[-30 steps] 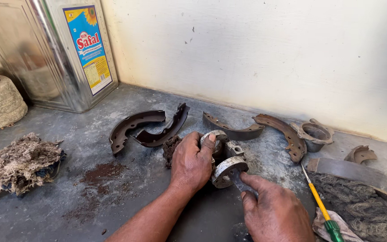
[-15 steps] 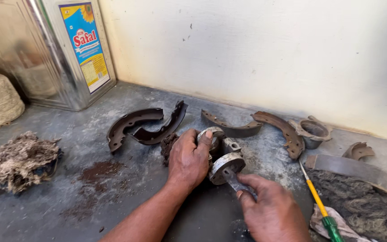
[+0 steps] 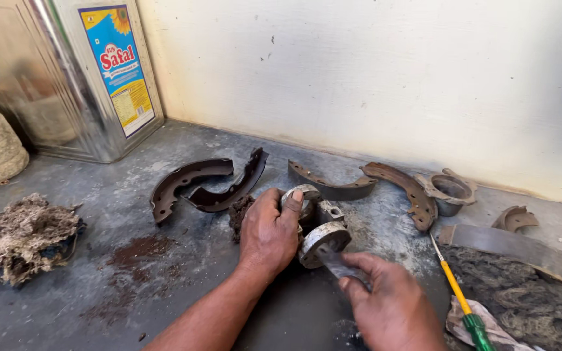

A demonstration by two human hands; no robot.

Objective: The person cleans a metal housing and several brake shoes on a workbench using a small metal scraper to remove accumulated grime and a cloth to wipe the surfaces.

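My left hand [image 3: 268, 234] grips a grey metal brake shoe [image 3: 317, 224] standing on its edge on the dark bench top [image 3: 164, 292], thumb over its top rim. My right hand [image 3: 388, 309] holds a flat grey metal blade [image 3: 334, 262] with its tip pressed against the shoe's near curved face. A clump of dark fibre [image 3: 237, 214] lies just behind my left hand.
Two dark brake shoes [image 3: 183, 185] and two rusty ones [image 3: 398, 185] lie along the wall. A rusty cup-shaped part [image 3: 449, 190], a yellow-and-green screwdriver [image 3: 458, 299], a lining strip [image 3: 515, 247], cotton waste [image 3: 17, 237] and a large tin can [image 3: 73, 71] surround the work.
The view has drifted slightly, so everything sits a little to the left. My right hand has slid the blade a bit along the shoe's face; my left hand keeps its grip.
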